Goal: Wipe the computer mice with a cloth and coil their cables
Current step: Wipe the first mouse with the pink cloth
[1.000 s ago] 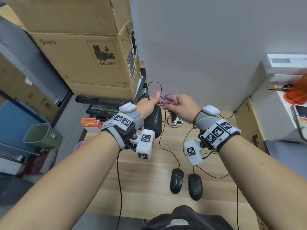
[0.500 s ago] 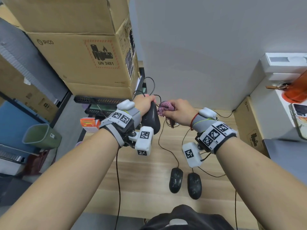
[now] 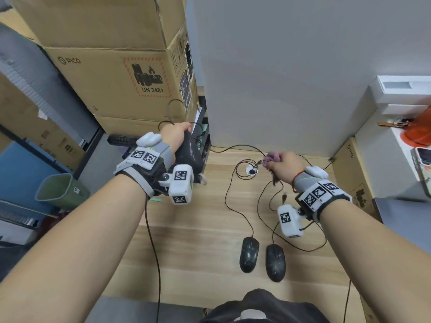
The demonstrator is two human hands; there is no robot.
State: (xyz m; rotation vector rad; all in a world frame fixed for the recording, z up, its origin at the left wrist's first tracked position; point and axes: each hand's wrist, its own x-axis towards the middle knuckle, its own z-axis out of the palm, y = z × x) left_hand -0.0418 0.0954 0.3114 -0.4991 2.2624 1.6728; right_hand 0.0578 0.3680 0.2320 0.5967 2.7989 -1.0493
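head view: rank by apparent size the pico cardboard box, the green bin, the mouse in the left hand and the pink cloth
1. PICO cardboard box, by far the largest.
2. Green bin.
3. Mouse held in the left hand; it is raised nearer the camera, so its rank is unsure.
4. Pink cloth, bunched in the right hand, mostly hidden.

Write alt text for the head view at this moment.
The left hand grips a black mouse in the air while the right hand holds a purple cloth away from it. Two more black mice lie side by side on the wooden table, cables loose.
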